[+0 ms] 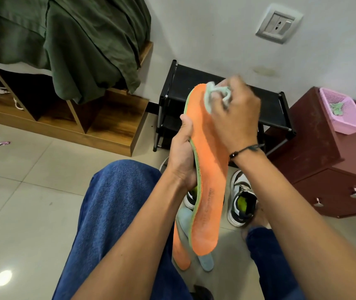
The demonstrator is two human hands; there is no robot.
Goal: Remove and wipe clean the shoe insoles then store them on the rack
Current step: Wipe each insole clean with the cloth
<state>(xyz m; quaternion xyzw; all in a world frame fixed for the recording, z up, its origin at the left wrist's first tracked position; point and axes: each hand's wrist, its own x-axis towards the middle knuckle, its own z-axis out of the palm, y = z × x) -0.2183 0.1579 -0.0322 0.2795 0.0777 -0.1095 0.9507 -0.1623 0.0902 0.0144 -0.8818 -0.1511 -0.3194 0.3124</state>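
Observation:
An orange insole (210, 174) with a green edge stands upright in front of me, and my left hand (182, 156) grips its left edge near the middle. At its top end my right hand (234, 113) presses a crumpled pale green cloth (212, 95) against it. A second orange insole (180, 250) and a light blue insole (205, 262) lie on the floor below. A black and white shoe (241, 198) sits on the floor to the right; another shoe (191, 197) is mostly hidden behind the held insole. The black shoe rack (270, 109) stands against the wall behind my hands.
A dark red drawer cabinet (324, 161) stands right of the rack, with a pink basket (343, 113) on top. A wooden bed frame (112, 126) with a green cover (81, 40) is at the left. My knee in blue jeans (116, 204) fills the foreground.

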